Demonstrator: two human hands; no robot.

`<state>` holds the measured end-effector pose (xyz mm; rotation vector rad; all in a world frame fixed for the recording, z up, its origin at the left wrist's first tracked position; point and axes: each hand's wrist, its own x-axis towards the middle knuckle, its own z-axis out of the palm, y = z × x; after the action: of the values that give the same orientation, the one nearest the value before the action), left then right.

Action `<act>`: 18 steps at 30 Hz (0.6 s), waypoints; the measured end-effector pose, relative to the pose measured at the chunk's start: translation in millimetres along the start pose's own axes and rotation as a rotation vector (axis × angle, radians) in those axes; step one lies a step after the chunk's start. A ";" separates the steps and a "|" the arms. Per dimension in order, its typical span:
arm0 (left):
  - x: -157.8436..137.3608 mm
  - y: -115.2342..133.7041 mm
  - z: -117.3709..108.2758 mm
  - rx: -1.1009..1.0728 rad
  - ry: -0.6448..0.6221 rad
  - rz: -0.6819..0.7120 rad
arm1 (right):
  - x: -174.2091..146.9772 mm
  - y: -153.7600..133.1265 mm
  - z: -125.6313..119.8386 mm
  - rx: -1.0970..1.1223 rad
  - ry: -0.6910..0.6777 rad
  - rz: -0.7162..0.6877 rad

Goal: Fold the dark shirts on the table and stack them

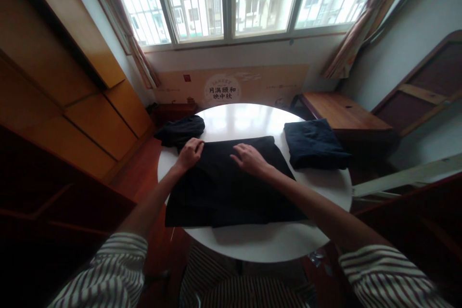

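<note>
A black garment (pixel 234 192) lies spread flat in a wide, folded shape on the round white table (pixel 260 245). I cannot make out what kind of garment it is. At its far left corner, my left hand (pixel 191 154) is closed, with thumb and fingers pinching the edge of the cloth. My right hand (pixel 250 158) rests on or just over the upper middle of the garment, fingers stretched and thumb apart, holding nothing. Behind my left hand sits a crumpled dark cloth (pixel 182 129). On the right side of the table is a folded dark blue garment (pixel 314 144).
A low wooden table (pixel 346 111) stands behind the white table on the right. Yellow-brown cabinets (pixel 90 125) line the left side. A printed banner (pixel 252 82) hangs beneath the barred window. Near me, below the table edge, is striped fabric (pixel 245 291).
</note>
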<state>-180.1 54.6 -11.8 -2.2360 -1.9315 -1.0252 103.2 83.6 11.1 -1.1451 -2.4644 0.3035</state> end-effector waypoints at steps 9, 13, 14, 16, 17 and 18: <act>29.1 12.5 54.8 0.240 -0.584 -0.009 | -72.9 -55.8 45.5 0.003 -0.287 -0.307; 40.5 11.3 58.6 0.226 -0.529 -0.048 | -75.1 -53.3 36.8 0.041 -0.322 -0.302; 41.0 13.6 57.6 0.217 -0.485 -0.055 | -73.9 -54.1 32.2 0.061 -0.349 -0.291; 37.7 18.9 50.9 0.205 -0.350 -0.060 | -74.5 -58.6 19.4 0.128 -0.417 -0.257; 33.6 21.1 44.5 0.199 -0.266 -0.058 | -77.4 -62.3 11.9 0.167 -0.440 -0.244; 27.6 22.4 36.2 0.196 -0.180 -0.062 | -82.5 -66.5 4.5 0.202 -0.448 -0.250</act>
<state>-142.9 88.5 -18.2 -2.2401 -2.0787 -0.6254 103.9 -22.5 8.8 -0.7338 -2.8382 0.7850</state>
